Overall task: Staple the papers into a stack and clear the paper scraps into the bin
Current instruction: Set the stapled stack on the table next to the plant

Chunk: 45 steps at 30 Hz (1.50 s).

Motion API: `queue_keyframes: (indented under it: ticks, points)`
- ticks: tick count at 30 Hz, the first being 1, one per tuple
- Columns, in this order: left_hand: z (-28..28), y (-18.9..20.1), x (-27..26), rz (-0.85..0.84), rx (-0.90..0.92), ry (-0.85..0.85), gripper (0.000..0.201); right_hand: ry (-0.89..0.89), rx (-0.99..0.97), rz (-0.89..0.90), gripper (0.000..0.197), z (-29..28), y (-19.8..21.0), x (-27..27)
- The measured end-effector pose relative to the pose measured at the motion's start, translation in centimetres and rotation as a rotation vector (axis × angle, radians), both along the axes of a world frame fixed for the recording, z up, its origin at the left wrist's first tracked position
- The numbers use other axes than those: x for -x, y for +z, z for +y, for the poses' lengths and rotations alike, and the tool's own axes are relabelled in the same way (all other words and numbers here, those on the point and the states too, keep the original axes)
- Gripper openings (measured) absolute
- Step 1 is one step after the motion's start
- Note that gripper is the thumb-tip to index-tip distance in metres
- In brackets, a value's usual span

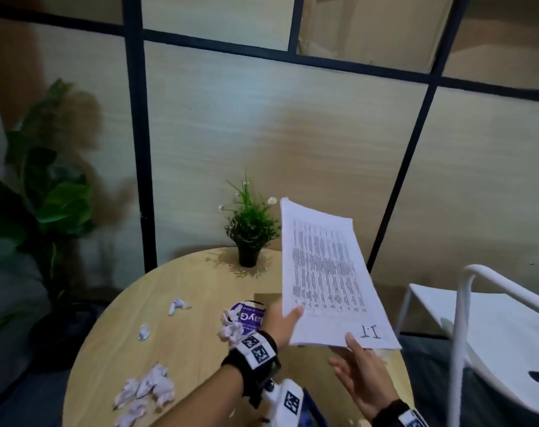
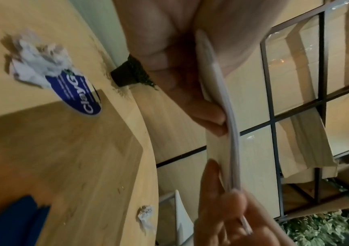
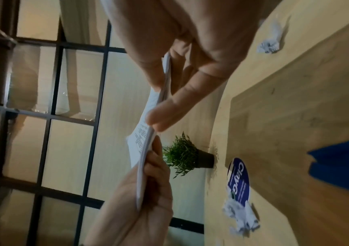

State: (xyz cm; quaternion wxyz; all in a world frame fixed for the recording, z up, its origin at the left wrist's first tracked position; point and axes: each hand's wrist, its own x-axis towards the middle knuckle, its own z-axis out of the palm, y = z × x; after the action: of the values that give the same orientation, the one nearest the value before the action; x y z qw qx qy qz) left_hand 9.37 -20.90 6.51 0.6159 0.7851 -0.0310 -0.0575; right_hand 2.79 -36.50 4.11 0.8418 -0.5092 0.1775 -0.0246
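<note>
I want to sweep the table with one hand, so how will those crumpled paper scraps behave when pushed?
The crumpled paper scraps look very light and will probably slide easily on the smooth wooden table. Their irregular shapes suggest they will tumble and scatter rather than move as one, since they lie in separate clusters. Those near the edge could easily fall off.

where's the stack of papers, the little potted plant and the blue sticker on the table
stack of papers (image 1: 326, 272), head view, middle of the printed top sheet
potted plant (image 1: 248, 256), head view, on its black pot
blue sticker (image 3: 239, 180), right wrist view, middle of the blue oval
</note>
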Motion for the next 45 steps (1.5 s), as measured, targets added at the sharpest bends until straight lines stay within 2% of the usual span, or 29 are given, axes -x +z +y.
queue_keyframes:
  ticks: [4,7,11,13,16,23,25,27,32,36,40,42,45]
  points:
    - [-1.7,-0.1,-0.5,0.008,0.112,-0.057,0.031,-0.050,0.034,-0.002,0.022,-1.5,0.5,-1.9]
    - [-1.1,-0.8,-1.1,0.109,0.237,-0.088,0.015,-0.134,-0.007,0.014,0.020,-2.6,0.2,-4.5]
    - [3.0,-3.3,-2.9,0.253,0.268,-0.013,0.012,-0.213,-0.059,0.103,0.016,-2.8,-1.5,-9.1]
    - [5.6,-4.2,-3.6,0.284,0.267,0.066,0.013,-0.222,-0.077,0.160,0.006,-2.4,-2.6,-11.6]
    - [9.5,-5.1,-4.6,0.304,0.286,0.135,0.014,-0.200,-0.037,0.247,0.018,-1.5,-4.7,-15.1]
    - [16.0,-7.0,-5.9,0.272,0.029,0.085,0.010,-0.123,0.092,0.315,0.009,0.5,-6.6,-21.3]
    - [17.1,-7.3,-6.1,0.289,-0.006,0.064,0.011,-0.138,0.136,0.320,0.013,1.2,-6.9,-22.4]
    - [17.9,-7.5,-6.2,0.302,-0.027,0.056,0.011,-0.146,0.084,0.306,0.011,2.0,-7.2,-23.1]
    - [18.8,-7.4,-6.2,0.312,-0.041,0.080,0.010,-0.057,-0.091,0.295,0.011,3.6,-6.5,-23.0]
    - [19.0,-7.5,-5.7,0.306,-0.026,0.101,0.009,0.064,-0.055,0.353,0.012,4.0,-5.3,-20.8]
    - [18.4,-6.8,-4.8,0.321,-0.076,0.091,0.009,0.128,0.075,0.378,0.015,2.2,-4.8,-17.6]
    - [17.9,-6.5,-4.0,0.295,-0.161,0.062,0.009,0.092,0.167,0.375,0.015,0.1,-4.4,-16.1]
    - [16.8,-5.9,-2.3,0.250,-0.279,0.007,0.010,0.038,0.451,0.350,0.009,-3.3,-3.8,-13.1]
